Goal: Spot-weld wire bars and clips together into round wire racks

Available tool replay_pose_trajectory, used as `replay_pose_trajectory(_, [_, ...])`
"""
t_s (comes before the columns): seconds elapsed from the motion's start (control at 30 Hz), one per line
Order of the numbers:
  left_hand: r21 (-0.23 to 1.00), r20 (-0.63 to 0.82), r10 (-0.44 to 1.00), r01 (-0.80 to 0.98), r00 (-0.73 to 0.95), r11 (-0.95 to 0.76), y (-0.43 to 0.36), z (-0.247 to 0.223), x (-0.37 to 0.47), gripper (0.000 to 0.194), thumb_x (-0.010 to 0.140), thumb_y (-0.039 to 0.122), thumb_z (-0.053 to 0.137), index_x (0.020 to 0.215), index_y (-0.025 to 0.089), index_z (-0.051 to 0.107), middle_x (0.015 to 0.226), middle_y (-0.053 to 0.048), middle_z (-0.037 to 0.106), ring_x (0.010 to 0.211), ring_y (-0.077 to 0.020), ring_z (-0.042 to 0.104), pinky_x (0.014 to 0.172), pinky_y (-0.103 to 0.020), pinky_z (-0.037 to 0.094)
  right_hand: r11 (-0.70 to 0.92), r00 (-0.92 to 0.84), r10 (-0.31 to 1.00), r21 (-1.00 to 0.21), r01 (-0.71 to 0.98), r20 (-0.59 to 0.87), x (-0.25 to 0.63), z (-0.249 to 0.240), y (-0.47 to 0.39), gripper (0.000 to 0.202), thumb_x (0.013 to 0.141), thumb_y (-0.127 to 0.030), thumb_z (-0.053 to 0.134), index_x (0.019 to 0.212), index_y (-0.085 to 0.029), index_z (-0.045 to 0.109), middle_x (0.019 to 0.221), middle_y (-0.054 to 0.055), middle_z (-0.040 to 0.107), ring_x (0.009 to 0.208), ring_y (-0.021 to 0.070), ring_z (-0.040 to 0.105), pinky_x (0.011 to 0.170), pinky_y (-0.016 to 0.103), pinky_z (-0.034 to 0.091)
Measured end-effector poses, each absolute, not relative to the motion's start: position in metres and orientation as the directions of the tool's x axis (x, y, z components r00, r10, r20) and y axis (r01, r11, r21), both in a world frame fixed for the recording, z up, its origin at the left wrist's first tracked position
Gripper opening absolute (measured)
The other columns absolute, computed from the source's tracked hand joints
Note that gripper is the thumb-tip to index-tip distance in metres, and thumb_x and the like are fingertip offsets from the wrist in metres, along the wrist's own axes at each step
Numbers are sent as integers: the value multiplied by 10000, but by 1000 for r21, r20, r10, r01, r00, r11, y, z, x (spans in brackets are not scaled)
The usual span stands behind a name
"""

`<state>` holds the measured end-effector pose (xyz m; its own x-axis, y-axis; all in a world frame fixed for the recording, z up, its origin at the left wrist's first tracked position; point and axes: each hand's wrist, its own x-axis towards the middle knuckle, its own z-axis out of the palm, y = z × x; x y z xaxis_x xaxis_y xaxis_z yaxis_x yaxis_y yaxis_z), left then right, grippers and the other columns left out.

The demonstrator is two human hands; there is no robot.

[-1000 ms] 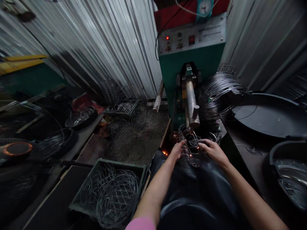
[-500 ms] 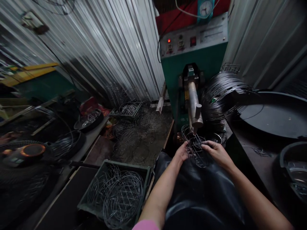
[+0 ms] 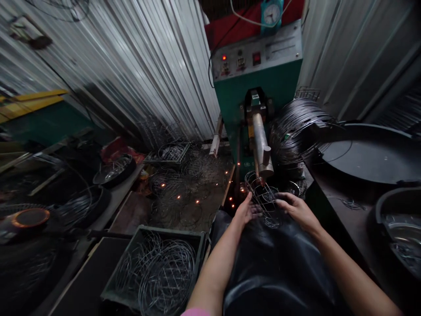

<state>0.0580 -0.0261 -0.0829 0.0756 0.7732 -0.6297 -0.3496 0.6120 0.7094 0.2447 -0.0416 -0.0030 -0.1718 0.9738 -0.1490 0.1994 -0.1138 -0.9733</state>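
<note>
Head view: left hand [image 3: 244,211], grip loosely curled, and right hand [image 3: 297,210], grip pinched, hold wire frame [image 3: 267,198] beneath machine arm [image 3: 261,138]; pale lettering [image 3: 251,164] on green machine [image 3: 226,103] illegible.

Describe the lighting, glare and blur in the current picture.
Head view: dim overall, pale glare on the corrugated wall, sheen on the black lap covering; sparks glow orange; the orange-rimmed disc at far left looks soft; the wire frame partly merges into darkness.

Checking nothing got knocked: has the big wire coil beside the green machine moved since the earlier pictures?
No, not visibly: the wire coil keeps its place just to the right of the machine's metal arm in the picture.
</note>
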Motion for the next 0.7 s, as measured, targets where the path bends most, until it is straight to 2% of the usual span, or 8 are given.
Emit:
replay_pose_trajectory(0.07, [921, -385, 920, -96, -78, 378, -38, -86, 51, 677, 668, 496, 664, 1228, 174, 464, 1119, -121, 542, 1059, -259, 530, 880, -411, 449, -154, -222, 955, -967, 201, -198, 253, -8, -52, 392, 664, -494, 655, 897, -179, 648, 817, 47, 676, 689, 180, 592, 605, 280, 460])
replay_pose_trajectory(0.1, [974, -213, 972, 63, -98, 220, -43, -88, 49, 749, 603, 410, 735, 1262, 205, 442, 1233, -119, 489, 1175, -281, 450, 959, -428, 392, -168, -250, 943, -964, 208, -218, 256, -11, -56, 381, 664, -506, 652, 857, -178, 644, 775, 38, 667, 662, 173, 581, 592, 278, 454])
replay_pose_trajectory(0.17, [947, 59, 998, 316, 5, -57, -48, -91, 49, 859, 517, 262, 784, 1295, 226, 420, 1379, -115, 373, 1314, -306, 277, 1076, -462, 234, -169, -282, 931, -960, 225, -230, 259, -16, -62, 372, 671, -533, 635, 790, -180, 632, 700, 19, 639, 629, 165, 560, 573, 273, 440])
replay_pose_trajectory(0.2, [910, 126, 990, 389, 70, -143, -49, -93, 51, 864, 509, 222, 779, 1296, 225, 421, 1412, -116, 336, 1343, -313, 218, 1099, -484, 159, -156, -280, 935, -961, 229, -219, 259, -17, -64, 374, 676, -544, 623, 772, -183, 626, 676, 12, 625, 623, 164, 552, 567, 270, 434])
replay_pose_trajectory(0.3, [851, 186, 974, 475, 127, -225, -47, -98, 57, 794, 541, 200, 749, 1270, 215, 434, 1413, -125, 337, 1358, -318, 190, 1103, -532, 71, -102, -253, 954, -968, 230, -160, 258, -19, -66, 363, 700, -548, 599, 768, -192, 618, 668, 3, 603, 632, 163, 539, 576, 266, 428])
replay_pose_trajectory(0.47, [886, 192, 959, 384, 208, -260, -41, -100, 62, 713, 585, 194, 719, 1234, 193, 425, 1393, -142, 347, 1336, -292, 245, 1111, -490, 122, -66, -225, 967, -966, 249, -123, 255, -11, -63, 353, 703, -541, 590, 780, -197, 614, 683, 12, 602, 631, 168, 536, 576, 271, 430])
replay_pose_trajectory(0.7, [945, 184, 983, 271, 28, -184, -35, -97, 68, 610, 556, 143, 722, 1111, 196, 474, 1168, -101, 508, 1166, -256, 448, 1062, -415, 286, -23, -198, 977, -964, 266, -78, 248, -1, -54, 310, 701, -495, 583, 755, -192, 618, 696, 21, 619, 666, 178, 553, 600, 270, 440])
